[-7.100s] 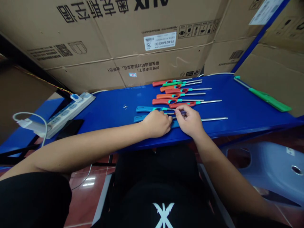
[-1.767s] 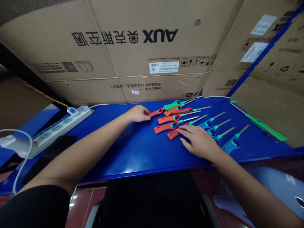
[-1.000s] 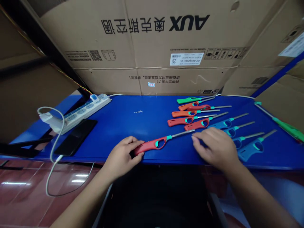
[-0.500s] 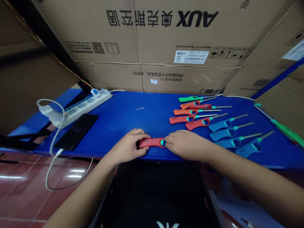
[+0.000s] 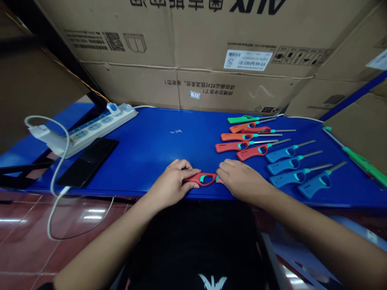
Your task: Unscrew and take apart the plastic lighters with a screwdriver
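A red gas lighter (image 5: 207, 179) with a turquoise trigger lies level between my hands, just over the table's front edge. My left hand (image 5: 173, 182) pinches its handle from the left, thumb below and fingers above. On the other side, my right hand (image 5: 238, 179) is closed at the lighter's turquoise collar; its metal tube is hidden by those fingers. Between the hands, the trigger opening shows. Several red and orange lighters (image 5: 232, 146) lie to the right of centre behind my right hand, with a green lighter (image 5: 240, 119) behind them. Several blue lighters (image 5: 287, 178) lie farther right.
The blue table (image 5: 145, 149) carries a white power strip (image 5: 99, 128) on the left, with a black phone (image 5: 89, 163) and white cable (image 5: 62, 171) beside it. A large cardboard box (image 5: 145, 86) stands at the back. Another green lighter (image 5: 364, 163) lies at the right edge.
My right hand has shifted from the trigger towards the tube end, so the trigger opening now shows. My left hand covers more of the handle. The view has tilted slightly downward.
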Tool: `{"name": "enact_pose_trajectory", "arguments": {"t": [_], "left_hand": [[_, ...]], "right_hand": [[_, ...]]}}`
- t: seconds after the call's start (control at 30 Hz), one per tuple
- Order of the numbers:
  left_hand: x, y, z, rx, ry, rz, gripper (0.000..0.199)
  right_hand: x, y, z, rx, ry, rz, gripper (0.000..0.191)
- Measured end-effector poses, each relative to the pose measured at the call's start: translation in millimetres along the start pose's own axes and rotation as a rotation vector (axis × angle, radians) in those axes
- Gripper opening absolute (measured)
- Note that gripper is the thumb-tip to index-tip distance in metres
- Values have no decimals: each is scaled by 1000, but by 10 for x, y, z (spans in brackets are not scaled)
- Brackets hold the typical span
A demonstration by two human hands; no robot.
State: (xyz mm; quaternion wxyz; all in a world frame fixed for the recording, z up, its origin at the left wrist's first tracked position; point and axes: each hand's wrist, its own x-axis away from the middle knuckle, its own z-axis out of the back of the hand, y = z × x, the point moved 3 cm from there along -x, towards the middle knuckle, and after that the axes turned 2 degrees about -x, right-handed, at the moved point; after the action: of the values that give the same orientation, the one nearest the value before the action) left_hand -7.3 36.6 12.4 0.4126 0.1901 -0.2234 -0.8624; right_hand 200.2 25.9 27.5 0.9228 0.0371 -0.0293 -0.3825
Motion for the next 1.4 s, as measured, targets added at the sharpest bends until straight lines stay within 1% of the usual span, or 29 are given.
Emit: {"name": "enact_pose_trajectory", "arguments": {"t": [0.1, 0.2, 0.27, 0.33, 0.43, 0.5, 0.53, 0.6, 0.67, 0.7, 0.9, 1.07, 1.17, 1.27, 1.4], "left_hand": [[45, -57, 43, 4, 4, 39, 38], [95, -122, 110, 2, 29, 121, 36], [109, -121, 131, -6, 24, 124, 35], [102, -72, 124, -12, 9, 84, 36], [69, 17, 93, -7, 9, 59, 45], [46, 60, 76, -4, 12, 34, 51], [35, 73, 71, -3, 11, 14, 53], [19, 78, 67, 6, 10, -17, 54], [7, 61, 67, 13, 13, -24, 54], [4, 50, 67, 15, 18, -24, 53], [-14, 16, 59, 33, 31, -44, 46], [-51, -1, 60, 44, 7, -57, 45], [-85, -9, 55, 37, -19, -57, 50], [-118, -7, 46, 28, -16, -73, 51], [-143, -10, 33, 13, 3, -94, 50]], "right_hand": [[59, 53, -15, 24, 22, -1, 24], [109, 167, -17, 62, 21, -36, 22], [111, 187, 9, 65, 16, -19, 24], [83, 148, 70, 77, 26, -10, 26], [12, 24, 213, 109, 95, -16, 25], [-33, -80, 286, 87, 106, 59, 24], [-53, -127, 303, 72, 78, 110, 22], [-87, -189, 302, 53, -25, 184, 19], [-115, -210, 280, 43, -114, 218, 18], [-128, -208, 269, 37, -134, 226, 18], [-214, -173, 217, 57, -146, 274, 15], [-283, -219, 214, 153, -151, 322, 23], [-296, -221, 208, 147, -173, 317, 22], [-308, -187, 219, 134, -184, 281, 22], [-338, -137, 266, 88, -271, 260, 20]]}}
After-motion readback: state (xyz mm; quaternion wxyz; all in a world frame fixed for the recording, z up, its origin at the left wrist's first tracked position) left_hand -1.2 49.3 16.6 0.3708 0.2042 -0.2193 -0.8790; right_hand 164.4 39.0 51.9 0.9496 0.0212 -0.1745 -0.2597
